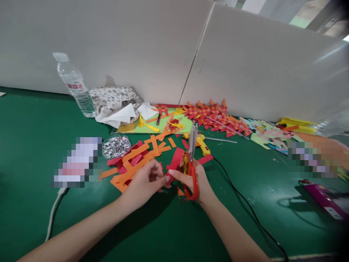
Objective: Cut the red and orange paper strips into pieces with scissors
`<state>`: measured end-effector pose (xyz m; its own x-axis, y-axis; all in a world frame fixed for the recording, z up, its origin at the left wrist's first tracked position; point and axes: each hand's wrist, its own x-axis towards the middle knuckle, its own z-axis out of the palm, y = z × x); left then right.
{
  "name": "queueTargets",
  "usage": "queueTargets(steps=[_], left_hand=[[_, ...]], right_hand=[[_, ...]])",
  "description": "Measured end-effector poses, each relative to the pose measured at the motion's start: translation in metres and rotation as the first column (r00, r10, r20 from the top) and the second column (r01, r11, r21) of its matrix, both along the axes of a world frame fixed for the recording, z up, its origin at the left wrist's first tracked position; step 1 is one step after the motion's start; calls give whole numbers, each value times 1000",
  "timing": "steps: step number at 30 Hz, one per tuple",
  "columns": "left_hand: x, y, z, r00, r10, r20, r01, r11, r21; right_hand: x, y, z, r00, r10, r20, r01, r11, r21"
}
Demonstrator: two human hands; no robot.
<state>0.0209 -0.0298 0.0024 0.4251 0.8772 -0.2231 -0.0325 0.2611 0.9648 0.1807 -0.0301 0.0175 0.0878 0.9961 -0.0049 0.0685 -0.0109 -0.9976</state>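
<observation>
On my head-camera view, far left, a phone [77,162] lies on the green table [245,163], plugged into a white cable [56,207]. Next come a water bottle [76,85], a tissue pack [114,96], a clear container of googly eyes [116,146] and loose orange and red strips [136,156], seemingly kept within easy reach. At centre, my left hand [147,180] pinches the lower end of a red paper strip [177,157] between thumb and index finger, the others loosely curled. My right hand [200,178] meets it, thumb pressed on the same strip, probably to steady it. Scissors [191,169] hang on this hand by their handles, blades pointing away, perhaps parked to free the fingertips; I cannot tell which fingers pass through the loops. Just beyond lies a yellow glue gun [203,143]; behind it, woven paper fish [212,114]. Far right, a purple device [324,202] rests apart.
</observation>
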Motion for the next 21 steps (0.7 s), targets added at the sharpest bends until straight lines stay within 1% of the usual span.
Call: queueTargets(steps=[2,5,11,14,21], left_hand=[[-1,0,0,1000,-10,-8,10,1000,2],[-1,0,1,1000,-14,-5,14,1000,5],[0,-1,5,999,49,15,-49,999,-16],[0,-1,4,998,57,23,-57,998,3],[0,0,1,996,80,32,-81,996,33]], right_hand=[[-1,0,0,1000,2,13,-2,1000,-4],[-1,0,-3,999,-30,15,30,1000,-2],[0,2,-9,994,-97,-51,97,995,1],[0,1,-8,992,-103,-70,103,995,-1],[-1,0,-6,996,-89,-28,88,996,-23]])
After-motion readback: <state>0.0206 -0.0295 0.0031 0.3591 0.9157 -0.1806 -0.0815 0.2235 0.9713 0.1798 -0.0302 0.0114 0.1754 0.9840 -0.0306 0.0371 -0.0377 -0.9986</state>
